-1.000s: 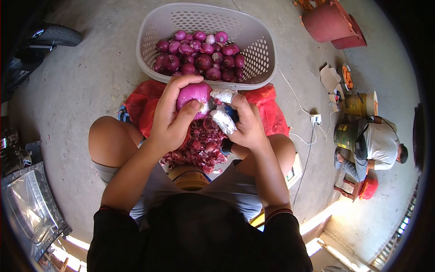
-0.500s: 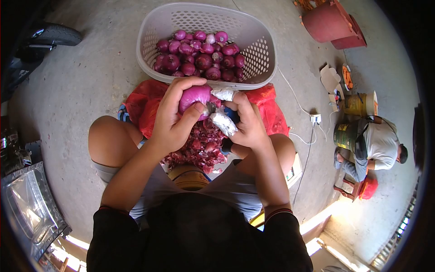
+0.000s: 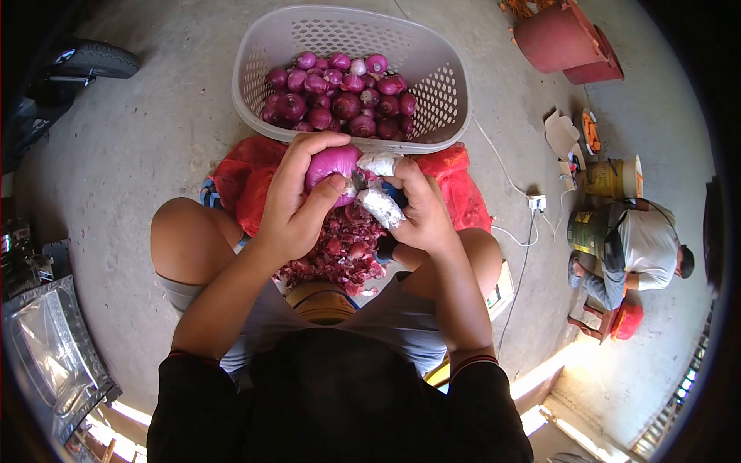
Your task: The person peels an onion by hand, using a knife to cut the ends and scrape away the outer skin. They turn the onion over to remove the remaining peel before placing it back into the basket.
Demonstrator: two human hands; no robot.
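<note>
A purple onion [image 3: 331, 170] rests in my left hand [image 3: 297, 193], fingers curled round its far side and the thumb on its near face. My right hand [image 3: 421, 202] has thumb and forefinger wrapped in silvery-white covering; these two tips pinch at the onion's end, with dark bits of skin between them. Beneath both hands lies a heap of red onion peels [image 3: 340, 251], partly hidden, over a red mesh sack [image 3: 251, 181]. Just beyond stands a grey perforated basket [image 3: 351, 15] holding several purple onions [image 3: 347, 104].
A co-worker [image 3: 648, 239] sits bent over at the right, beside a dark bucket [image 3: 587, 231] and a yellow bucket [image 3: 615, 177]. White cords lead to a power socket [image 3: 537, 202]. Red tubs [image 3: 559, 38] stand at the far right, a wheel [image 3: 104, 59] at the far left.
The wrapped fingertips of my right hand have shifted very slightly at the onion's end. My left hand keeps its hold.
</note>
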